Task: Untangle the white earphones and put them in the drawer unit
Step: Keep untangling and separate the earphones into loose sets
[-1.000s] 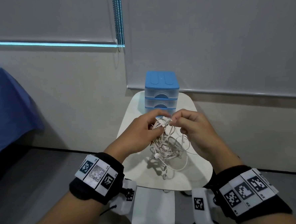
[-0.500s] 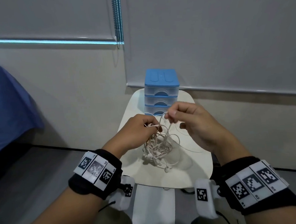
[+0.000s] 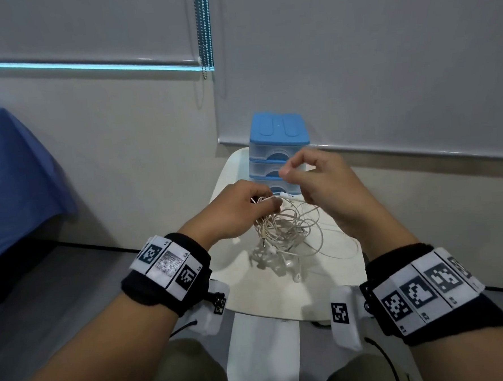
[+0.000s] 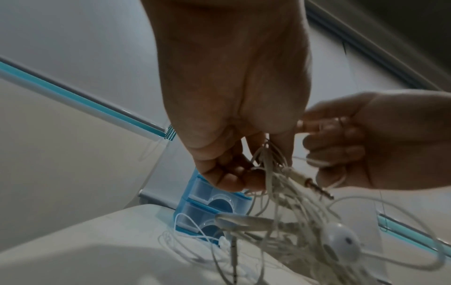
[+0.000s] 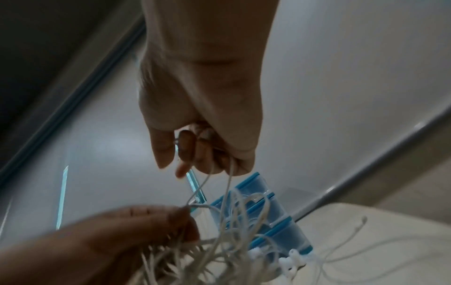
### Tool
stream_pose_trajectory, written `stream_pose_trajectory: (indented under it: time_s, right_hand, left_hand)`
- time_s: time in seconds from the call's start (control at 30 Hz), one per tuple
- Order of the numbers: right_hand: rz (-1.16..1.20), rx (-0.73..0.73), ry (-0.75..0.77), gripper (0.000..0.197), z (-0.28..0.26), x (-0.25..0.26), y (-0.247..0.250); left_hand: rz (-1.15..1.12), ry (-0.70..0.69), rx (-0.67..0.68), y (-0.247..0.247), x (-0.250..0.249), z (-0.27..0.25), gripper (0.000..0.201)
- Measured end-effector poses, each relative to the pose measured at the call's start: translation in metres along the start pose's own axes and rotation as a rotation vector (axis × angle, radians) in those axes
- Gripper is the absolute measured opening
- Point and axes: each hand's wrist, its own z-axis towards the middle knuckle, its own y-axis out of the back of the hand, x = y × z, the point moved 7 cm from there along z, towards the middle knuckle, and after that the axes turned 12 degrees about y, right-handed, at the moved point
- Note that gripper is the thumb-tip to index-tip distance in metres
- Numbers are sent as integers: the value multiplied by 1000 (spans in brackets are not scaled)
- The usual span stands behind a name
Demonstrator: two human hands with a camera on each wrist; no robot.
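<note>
A tangle of white earphones (image 3: 288,232) hangs above the small white table (image 3: 250,284), its lowest loops and earbuds lying on the top. My left hand (image 3: 245,211) grips the upper bunch of cords (image 4: 268,160); the jack plug (image 4: 314,185) sticks out beside it. My right hand (image 3: 311,180), a little higher and to the right, pinches a cord strand (image 5: 227,173) with curled fingers. Behind both hands stands the blue drawer unit (image 3: 277,129) with three clear drawers, all closed.
The table stands against a pale wall under grey roller blinds with a bead chain (image 3: 203,31). A blue cloth-covered surface (image 3: 11,181) lies at the far left. Grey floor surrounds the table.
My right hand has risen and drawn a strand up and away from the bunch. My left hand has lowered a little with the tangle; more cord now lies spread on the table.
</note>
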Motion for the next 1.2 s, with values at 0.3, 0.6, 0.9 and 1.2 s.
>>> stream_pose_trajectory:
  time_s: [0.3,0.6,0.9,1.2]
  right_hand:
    - [-645,262,-6,13,-10,-7,-3]
    - [49,-37,74,20,-4,17,2]
    - [551,-192,54,18,-1,53,20]
    - [-88,-83,-3,11,-21,10,28]
  left_hand:
    - [119,-65,37,-3,-1,1,17]
    - [132,-101,15,-6,-3,-2,10]
    - [103,-56,13,1,12,-7,16]
    - [160,58,-28,3,30,-14,14]
